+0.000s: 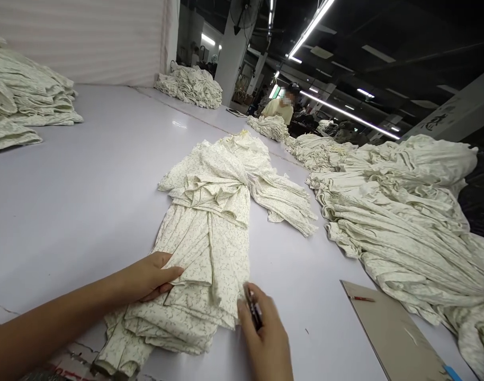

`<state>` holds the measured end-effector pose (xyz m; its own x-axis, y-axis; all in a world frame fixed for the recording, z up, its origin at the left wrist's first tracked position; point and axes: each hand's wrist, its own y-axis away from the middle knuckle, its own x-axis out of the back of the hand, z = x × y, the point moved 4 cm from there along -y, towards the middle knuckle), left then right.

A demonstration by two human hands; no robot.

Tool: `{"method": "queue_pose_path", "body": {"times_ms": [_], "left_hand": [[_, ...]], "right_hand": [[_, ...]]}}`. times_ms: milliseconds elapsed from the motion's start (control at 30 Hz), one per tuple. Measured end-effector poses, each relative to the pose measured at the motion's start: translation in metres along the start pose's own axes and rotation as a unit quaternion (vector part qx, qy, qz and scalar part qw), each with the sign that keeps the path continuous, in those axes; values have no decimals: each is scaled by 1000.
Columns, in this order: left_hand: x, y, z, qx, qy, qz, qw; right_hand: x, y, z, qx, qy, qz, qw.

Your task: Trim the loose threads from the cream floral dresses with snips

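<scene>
Pale table (87, 196), dim workroom (345, 63)
Cloth pile (401, 211) hides the right edge; moving room lies left; your left hand (152, 278) pinches printed bundle (228, 248); your right hand (266, 333) clasps dark tool (253, 307)

Pale glossy counter (95, 180) stretches beyond the hands (150, 278), whitish banded wall (79, 39) rises beyond them to the left, grey pillar (239, 53) with dark fan (242, 11) stands farther ahead, glowing tube lights (311, 27) line the dark ceiling (388, 26), slanting column (448, 108) far off right of them

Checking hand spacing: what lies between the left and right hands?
In the head view, stacked patterned fabric lies between the left hand and the right hand.
</scene>
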<state>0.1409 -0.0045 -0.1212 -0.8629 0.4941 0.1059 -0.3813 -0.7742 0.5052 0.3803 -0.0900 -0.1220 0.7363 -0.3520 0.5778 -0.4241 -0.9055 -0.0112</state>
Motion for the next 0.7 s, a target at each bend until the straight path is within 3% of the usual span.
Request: {"method": "queue_pose_path", "body": {"times_ms": [67,133,233,367,433,533,600,700], "left_hand": [[-2,0,0,5,2,-2,1000],[-5,0,1,2,1,3,1000],[-7,1,3,-12,-9,20,1000],[1,8,5,-36,-55,95,993],[8,14,9,-95,-133,181,970],[3,22,21,-280,-301,261,873],[-10,21,25,-369,-364,234,823],[-21,12,33,-378,-372,161,832]], "right_hand": [[4,2,-9,33,-1,40,999],[1,3,-25,92,-36,36,994],[-20,1,-43,175,-62,-42,982],[-35,-8,-47,163,-44,-93,981],[-27,-14,-48,131,-73,-73,986],[-10,-20,-52,71,-144,-49,986],[-5,-20,-55,45,-171,-50,983],[-4,-20,-58,42,-175,-53,982]]}}
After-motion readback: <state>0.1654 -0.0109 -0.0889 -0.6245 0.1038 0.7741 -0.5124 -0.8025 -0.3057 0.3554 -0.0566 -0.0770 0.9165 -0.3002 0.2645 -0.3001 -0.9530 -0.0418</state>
